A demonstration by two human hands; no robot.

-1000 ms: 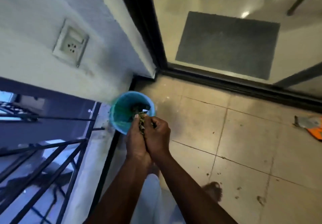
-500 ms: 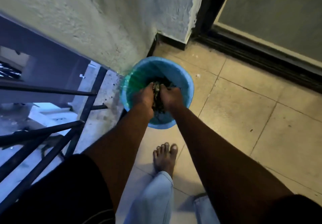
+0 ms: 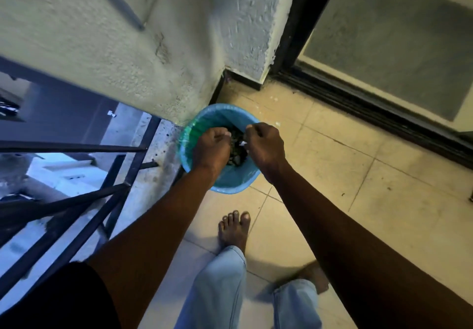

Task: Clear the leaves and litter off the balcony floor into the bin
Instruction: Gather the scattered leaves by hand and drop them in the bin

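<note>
- The left hand [image 3: 211, 147] and right hand [image 3: 266, 144] are hovering over the blue bin [image 3: 230, 188], at its nine and three o'clock, likely so the leaves [image 3: 236, 149] are landing inside it.
- Both hands' fingers are curling inward, and I cannot tell whether they are gripping anything.
- The bin is standing upright in the wall corner, at twelve o'clock from the bare foot [image 3: 234, 228]. Its mouth is facing up, and being round it is showing no long axis.

Beige tiled floor [image 3: 332, 175] fills the centre and right of the frame. Blue bin [image 3: 231, 186] stands on it at centre, in the wall corner. Bare foot [image 3: 234, 228] stands below the bin. Pale specks [image 3: 276, 123] lie right of the bin.
</note>
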